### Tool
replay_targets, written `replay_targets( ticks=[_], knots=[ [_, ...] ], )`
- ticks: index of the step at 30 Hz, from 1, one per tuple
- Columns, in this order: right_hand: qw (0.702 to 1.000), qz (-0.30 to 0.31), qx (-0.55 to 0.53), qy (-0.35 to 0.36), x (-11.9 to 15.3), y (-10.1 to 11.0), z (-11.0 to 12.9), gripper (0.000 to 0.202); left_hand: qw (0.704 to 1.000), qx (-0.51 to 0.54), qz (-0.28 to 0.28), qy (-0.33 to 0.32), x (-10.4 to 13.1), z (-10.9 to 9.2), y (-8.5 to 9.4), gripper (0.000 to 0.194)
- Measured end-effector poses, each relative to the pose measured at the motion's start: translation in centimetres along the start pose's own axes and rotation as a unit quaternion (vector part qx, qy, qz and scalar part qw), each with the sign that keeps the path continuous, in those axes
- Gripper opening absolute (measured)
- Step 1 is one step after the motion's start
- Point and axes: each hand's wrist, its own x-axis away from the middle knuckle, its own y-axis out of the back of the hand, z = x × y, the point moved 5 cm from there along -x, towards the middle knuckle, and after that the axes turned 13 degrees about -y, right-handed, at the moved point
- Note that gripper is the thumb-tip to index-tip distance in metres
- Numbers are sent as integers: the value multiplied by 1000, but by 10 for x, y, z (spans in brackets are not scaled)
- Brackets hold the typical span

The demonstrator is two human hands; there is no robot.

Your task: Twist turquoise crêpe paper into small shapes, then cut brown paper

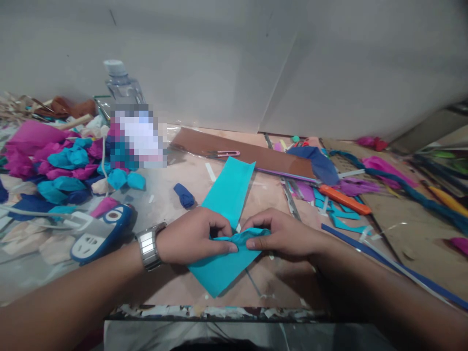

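Observation:
A turquoise paper piece [219, 274] is pinched between both hands near the front of the table, its upper edge gathered into folds. My left hand [195, 236], with a metal watch on the wrist, closes thumb and fingers on the left side of the folds. On their right side, my right hand [280, 231] pinches the same paper. Just beyond the hands lies a flat turquoise strip [232, 187], its near end close to the fingers. Left of that strip sits a small dark blue twisted paper piece [184, 196].
Crumpled pink and blue paper pieces [68, 158], a bottle [126, 92] and a power strip [102, 234] occupy the left. Brown sheets [212, 144] hold small pink-handled snips [228, 154]. An orange cutter [345, 200] and paper scraps [343, 217] are on the right.

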Motion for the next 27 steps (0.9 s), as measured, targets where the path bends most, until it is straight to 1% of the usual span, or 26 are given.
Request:
replay_targets(
  ticks=[3,8,14,18,22,25,27],
  knots=[
    [998,34,-24,-37,1,1,-3,35,999,43,-10,-3,0,1,0,33],
    [994,92,-46,-30,2,-1,-5,37,994,103,-20,-7,-2,2,2,35],
    [992,107,-61,-38,0,2,-9,46,991,127,-29,-4,-2,5,2,40],
    [987,153,-49,-10,2,3,-6,49,989,148,-4,5,-1,5,1,41],
    [981,192,9,33,6,3,-5,56,984,177,35,11,-1,5,-3,42],
    [979,195,21,53,8,5,-2,61,982,183,47,7,-1,5,-5,43],
    [982,176,27,65,9,6,3,62,983,177,46,5,-1,5,-5,43]
  ],
)
